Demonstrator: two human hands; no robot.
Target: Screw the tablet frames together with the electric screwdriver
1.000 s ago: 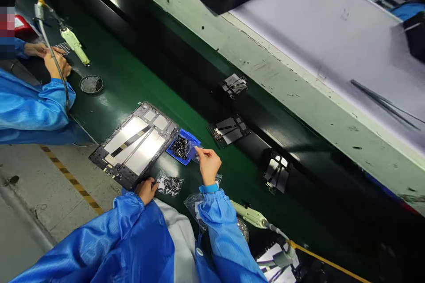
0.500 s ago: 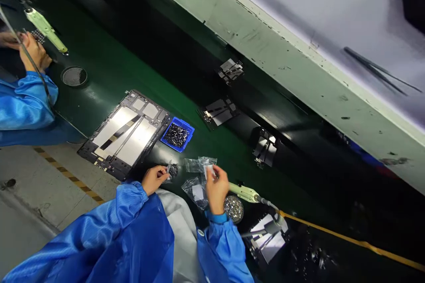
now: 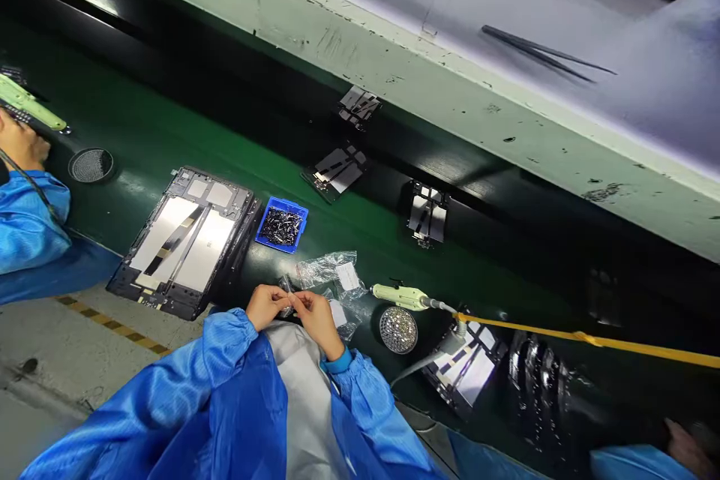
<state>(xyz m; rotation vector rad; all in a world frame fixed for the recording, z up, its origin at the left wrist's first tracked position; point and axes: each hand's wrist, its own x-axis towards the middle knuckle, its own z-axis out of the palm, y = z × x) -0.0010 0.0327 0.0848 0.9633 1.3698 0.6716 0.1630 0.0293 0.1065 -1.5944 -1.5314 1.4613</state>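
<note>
One clear bag (image 3: 287,284): was pinched by my left grip (image 3: 266,307) and right grip (image 3: 318,319).
Blue tray (image 3: 276,247): held dark pieces (image 3: 281,226).

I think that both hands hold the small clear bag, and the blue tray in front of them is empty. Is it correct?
Not quite: the blue tray is not empty. The head view shows many small dark parts in it. The left hand and right hand do hold the small clear bag.

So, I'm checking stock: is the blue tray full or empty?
Not empty: dark parts spread across most of the blue tray; their depth I cannot tell.
</note>
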